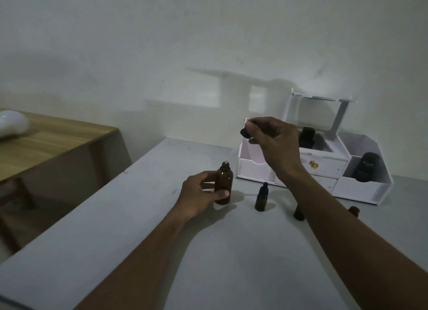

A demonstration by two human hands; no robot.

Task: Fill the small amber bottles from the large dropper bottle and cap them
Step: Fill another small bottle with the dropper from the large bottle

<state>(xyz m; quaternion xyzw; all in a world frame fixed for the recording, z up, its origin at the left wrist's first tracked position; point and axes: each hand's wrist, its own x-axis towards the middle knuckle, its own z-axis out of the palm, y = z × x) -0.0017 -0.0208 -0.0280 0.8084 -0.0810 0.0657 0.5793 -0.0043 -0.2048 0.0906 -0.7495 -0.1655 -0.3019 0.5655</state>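
Organizer compartments hold dark bottles; left hand grips uncapped large bottle.

The large bottle left of small bottles, organizer behind

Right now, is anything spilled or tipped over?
No spill shows. The big amber bottle stands upright, held by the left hand, its black dropper cap lifted off in the right hand. One small bottle stands capped; two others hide behind the arm.
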